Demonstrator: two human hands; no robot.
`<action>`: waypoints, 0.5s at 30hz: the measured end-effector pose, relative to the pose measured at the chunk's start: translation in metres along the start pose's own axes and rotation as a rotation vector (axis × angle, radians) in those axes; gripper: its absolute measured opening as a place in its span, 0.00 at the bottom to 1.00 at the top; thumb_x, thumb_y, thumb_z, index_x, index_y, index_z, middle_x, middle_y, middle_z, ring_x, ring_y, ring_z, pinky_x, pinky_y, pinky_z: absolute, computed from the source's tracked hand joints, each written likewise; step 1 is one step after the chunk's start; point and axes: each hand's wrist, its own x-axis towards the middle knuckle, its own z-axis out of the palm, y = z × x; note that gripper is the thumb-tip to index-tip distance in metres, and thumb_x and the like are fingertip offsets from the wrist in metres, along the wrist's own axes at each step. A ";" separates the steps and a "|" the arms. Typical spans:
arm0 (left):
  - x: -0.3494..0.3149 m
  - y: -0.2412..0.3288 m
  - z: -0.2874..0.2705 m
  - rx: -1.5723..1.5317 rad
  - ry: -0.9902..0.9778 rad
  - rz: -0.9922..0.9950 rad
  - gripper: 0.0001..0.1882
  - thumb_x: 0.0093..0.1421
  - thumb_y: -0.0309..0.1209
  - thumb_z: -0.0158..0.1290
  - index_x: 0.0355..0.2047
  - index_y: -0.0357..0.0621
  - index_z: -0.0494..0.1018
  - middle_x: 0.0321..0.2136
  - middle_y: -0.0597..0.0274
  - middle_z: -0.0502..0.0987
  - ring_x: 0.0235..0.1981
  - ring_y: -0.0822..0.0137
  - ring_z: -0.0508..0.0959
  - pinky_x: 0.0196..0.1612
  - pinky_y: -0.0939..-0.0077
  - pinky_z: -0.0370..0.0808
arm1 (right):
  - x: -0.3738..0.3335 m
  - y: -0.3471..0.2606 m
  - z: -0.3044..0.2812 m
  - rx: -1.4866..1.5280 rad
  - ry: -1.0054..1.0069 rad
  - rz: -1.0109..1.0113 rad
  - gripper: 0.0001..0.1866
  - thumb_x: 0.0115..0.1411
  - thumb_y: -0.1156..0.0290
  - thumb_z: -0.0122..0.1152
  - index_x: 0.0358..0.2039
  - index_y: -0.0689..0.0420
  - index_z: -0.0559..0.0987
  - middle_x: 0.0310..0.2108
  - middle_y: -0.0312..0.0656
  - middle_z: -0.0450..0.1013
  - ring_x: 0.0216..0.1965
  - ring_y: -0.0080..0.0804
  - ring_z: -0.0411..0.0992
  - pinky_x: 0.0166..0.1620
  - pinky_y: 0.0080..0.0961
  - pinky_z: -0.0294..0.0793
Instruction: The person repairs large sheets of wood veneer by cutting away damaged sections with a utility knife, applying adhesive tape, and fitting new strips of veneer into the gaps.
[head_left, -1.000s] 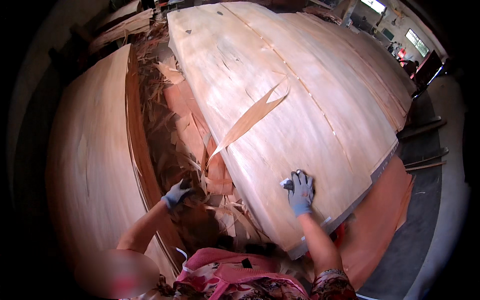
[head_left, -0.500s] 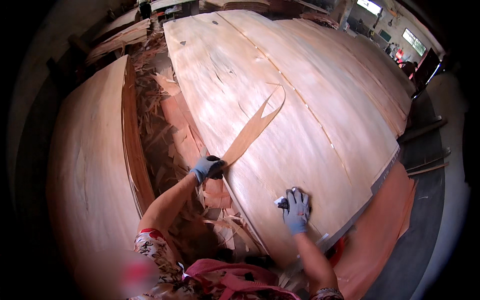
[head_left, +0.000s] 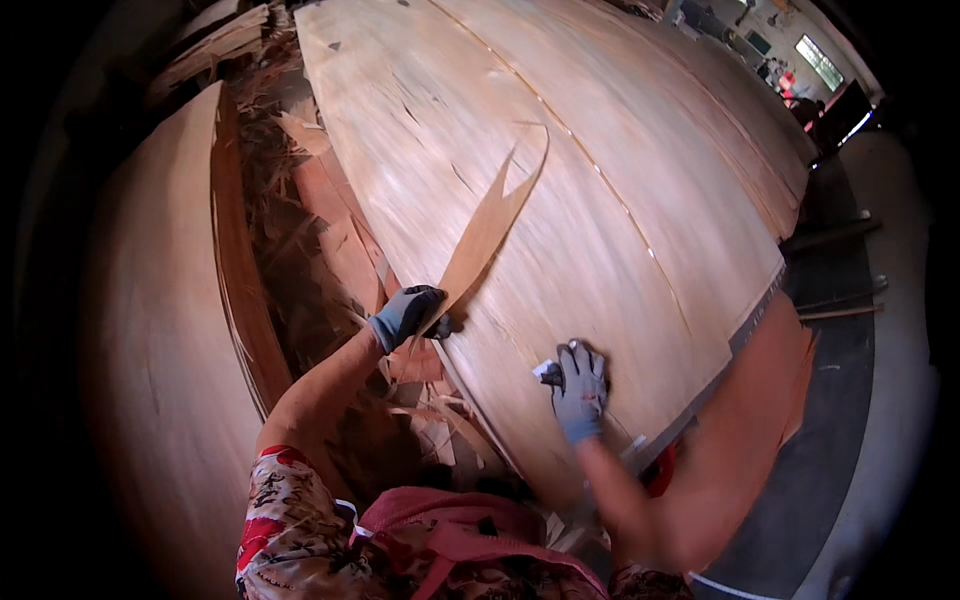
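Observation:
My left hand (head_left: 408,314), in a grey-blue glove with dark fingertips, pinches the near end of a thin brown veneer strip (head_left: 484,232). The strip slants up over a large pale veneer sheet (head_left: 620,310), and its far end splits into a fork with one long curved point. Part of it stands off the sheet and casts a shadow. My gloved right hand (head_left: 580,392) lies on the sheet near its front corner, fingers forward. A small white piece (head_left: 543,368) sticks out at its thumb, apparently held there; its kind is unclear.
A tall veneer stack (head_left: 160,270) stands at the left. Between the stacks lie heaps of torn veneer scraps (head_left: 330,215). Reddish sheets (head_left: 750,430) spread low at the right, beside a dark floor strip (head_left: 850,400). A thin yellowish line (head_left: 600,175) with white spots runs along the pale sheet.
The whole view has shifted, so the scene sits higher. My left hand has turned the strip slightly and raised its near part off the sheet. My right hand stays at the same spot on the sheet.

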 end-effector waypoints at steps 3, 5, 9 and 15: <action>-0.005 -0.011 0.003 -0.179 -0.086 -0.064 0.17 0.66 0.36 0.52 0.45 0.33 0.70 0.31 0.48 0.78 0.27 0.54 0.81 0.34 0.60 0.83 | 0.003 -0.005 -0.001 0.033 -0.020 0.021 0.22 0.53 0.71 0.64 0.51 0.55 0.77 0.55 0.47 0.69 0.52 0.52 0.65 0.55 0.43 0.68; -0.013 -0.020 0.015 -0.216 -0.085 -0.058 0.17 0.64 0.35 0.53 0.46 0.34 0.70 0.32 0.48 0.78 0.28 0.53 0.81 0.36 0.59 0.83 | 0.003 -0.007 -0.006 0.054 -0.036 0.023 0.25 0.52 0.73 0.64 0.52 0.55 0.76 0.56 0.46 0.68 0.53 0.52 0.64 0.56 0.43 0.67; -0.030 -0.035 0.045 -0.278 -0.144 -0.114 0.21 0.64 0.36 0.55 0.50 0.32 0.68 0.35 0.45 0.80 0.36 0.51 0.82 0.47 0.55 0.81 | 0.000 -0.001 0.002 0.010 -0.017 0.023 0.31 0.47 0.76 0.66 0.55 0.54 0.75 0.57 0.46 0.67 0.54 0.51 0.63 0.58 0.42 0.66; -0.060 -0.076 0.077 -0.368 -0.143 -0.078 0.18 0.65 0.35 0.54 0.51 0.38 0.69 0.40 0.48 0.80 0.40 0.51 0.83 0.45 0.57 0.82 | 0.002 -0.004 0.010 -0.059 -0.077 0.000 0.32 0.47 0.76 0.65 0.57 0.53 0.74 0.59 0.47 0.66 0.56 0.52 0.62 0.60 0.43 0.64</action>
